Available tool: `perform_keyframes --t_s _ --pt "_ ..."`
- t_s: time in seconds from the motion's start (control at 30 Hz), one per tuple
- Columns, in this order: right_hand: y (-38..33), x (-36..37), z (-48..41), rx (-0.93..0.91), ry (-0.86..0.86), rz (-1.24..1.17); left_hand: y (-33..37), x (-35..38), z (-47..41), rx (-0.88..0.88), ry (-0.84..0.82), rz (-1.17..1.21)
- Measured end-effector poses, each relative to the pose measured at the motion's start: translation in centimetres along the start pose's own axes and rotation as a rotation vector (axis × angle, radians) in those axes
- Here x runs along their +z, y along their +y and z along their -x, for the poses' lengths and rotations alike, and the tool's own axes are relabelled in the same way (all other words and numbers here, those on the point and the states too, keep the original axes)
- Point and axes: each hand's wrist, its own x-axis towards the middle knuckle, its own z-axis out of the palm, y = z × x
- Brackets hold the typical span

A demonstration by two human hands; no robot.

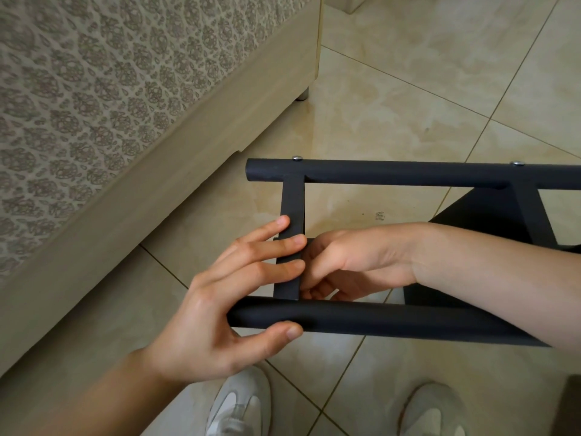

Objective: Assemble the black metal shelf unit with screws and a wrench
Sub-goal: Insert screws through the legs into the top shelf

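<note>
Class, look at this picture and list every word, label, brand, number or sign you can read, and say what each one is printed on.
There is no readable text in this picture.
The black metal frame shows no label or number.
The screw heads are too small to show any marking.
The shoes show no legible brand.
The patterned fabric has ornament only, no letters.
The floor mark is too small and blurred to read.
</note>
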Motion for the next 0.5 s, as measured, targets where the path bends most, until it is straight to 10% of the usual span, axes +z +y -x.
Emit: perform_keyframes --t_s 0.5 --pt "0.08 0.18 -0.06 -0.026 0.048 0.031 -0.14 0.04 -0.01 0.012 -0.006 -0.007"
